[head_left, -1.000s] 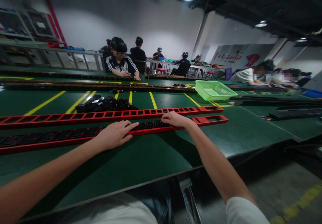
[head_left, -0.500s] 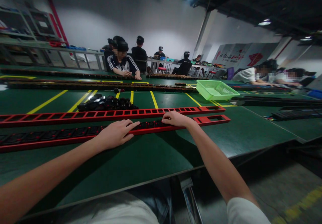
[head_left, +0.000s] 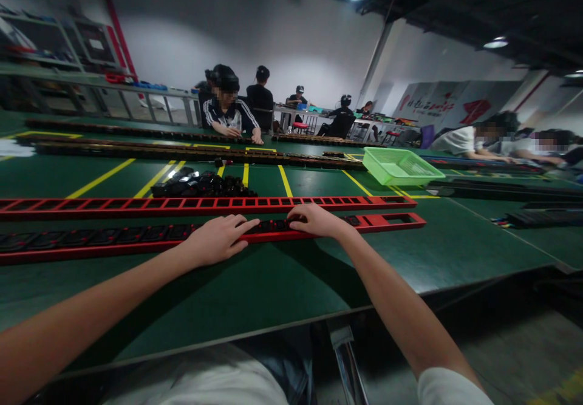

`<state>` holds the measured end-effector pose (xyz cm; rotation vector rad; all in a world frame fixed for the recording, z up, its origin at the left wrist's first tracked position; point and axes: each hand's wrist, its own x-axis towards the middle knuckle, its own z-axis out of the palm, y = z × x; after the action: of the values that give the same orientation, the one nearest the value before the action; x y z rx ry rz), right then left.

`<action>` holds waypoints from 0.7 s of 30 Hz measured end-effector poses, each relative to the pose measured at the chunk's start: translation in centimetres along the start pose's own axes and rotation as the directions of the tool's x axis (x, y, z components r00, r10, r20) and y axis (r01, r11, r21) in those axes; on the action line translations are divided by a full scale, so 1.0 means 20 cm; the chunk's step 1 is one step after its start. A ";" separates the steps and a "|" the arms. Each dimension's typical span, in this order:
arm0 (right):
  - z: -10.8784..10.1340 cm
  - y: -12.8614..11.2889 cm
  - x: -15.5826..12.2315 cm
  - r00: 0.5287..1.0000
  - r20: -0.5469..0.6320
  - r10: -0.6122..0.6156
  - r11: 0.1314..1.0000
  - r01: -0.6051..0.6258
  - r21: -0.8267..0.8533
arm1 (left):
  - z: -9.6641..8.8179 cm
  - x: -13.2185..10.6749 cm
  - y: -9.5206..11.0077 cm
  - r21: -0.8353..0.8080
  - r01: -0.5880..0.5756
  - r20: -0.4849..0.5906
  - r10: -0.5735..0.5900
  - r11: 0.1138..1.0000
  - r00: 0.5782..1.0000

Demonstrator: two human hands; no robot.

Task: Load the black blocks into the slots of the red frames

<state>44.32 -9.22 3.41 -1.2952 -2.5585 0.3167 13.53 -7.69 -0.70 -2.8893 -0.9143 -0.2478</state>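
Observation:
A long red slotted frame (head_left: 91,252) lies across the table in front of me, with black square inserts (head_left: 132,235) seated in many of its openings. My left hand (head_left: 221,240) rests on this frame, index finger stretched along the inserts and thumb apart, holding nothing. To its right, my right hand (head_left: 314,219) arches over the same frame. Its bent fingers and thumb grip at a black insert, which is partly hidden under them. Just behind lies a second red frame (head_left: 136,212), parallel, its slots showing no inserts.
A heap of black parts (head_left: 204,185) sits behind the frames. Farther right stands a light green basket (head_left: 401,168). Long dark strips (head_left: 182,150) cross the far side of the green table (head_left: 282,283). A person (head_left: 228,107) works opposite, others at the right.
My right hand has shifted slightly left along the near frame, closer to my left hand, uncovering an insert on its right. The left hand stays in place on the frame. The view has turned slightly left.

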 end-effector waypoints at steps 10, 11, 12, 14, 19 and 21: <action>-0.01 -0.02 -0.01 0.992 -0.053 -0.111 0.992 0.114 0.058 | 0.00 0.00 0.00 0.018 -0.008 -0.005 0.008 1.000 1.000; -0.01 -0.02 -0.01 0.991 -0.055 -0.118 0.991 0.121 0.058 | 0.00 0.00 0.00 0.020 -0.011 -0.009 0.011 1.000 1.000; -0.01 -0.02 -0.01 0.991 -0.058 -0.125 0.990 0.128 0.055 | 0.00 0.00 0.00 0.022 -0.012 -0.012 0.012 1.000 1.000; -0.01 -0.02 0.00 0.990 -0.060 -0.131 0.990 0.134 0.046 | 0.00 0.00 0.00 0.026 -0.013 -0.015 0.014 1.000 1.000; -0.01 -0.03 0.00 0.989 -0.067 -0.134 0.990 0.136 0.029 | 0.00 0.00 0.00 0.033 -0.016 -0.011 0.016 0.999 1.000; -0.01 -0.04 0.00 0.988 -0.059 -0.143 0.989 0.145 0.022 | 0.00 0.00 0.00 0.030 -0.015 -0.014 0.015 0.999 1.000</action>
<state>43.86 -9.72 3.86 -1.0869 -2.5732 0.2797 13.58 -7.68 -0.67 -2.8618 -0.8862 -0.2506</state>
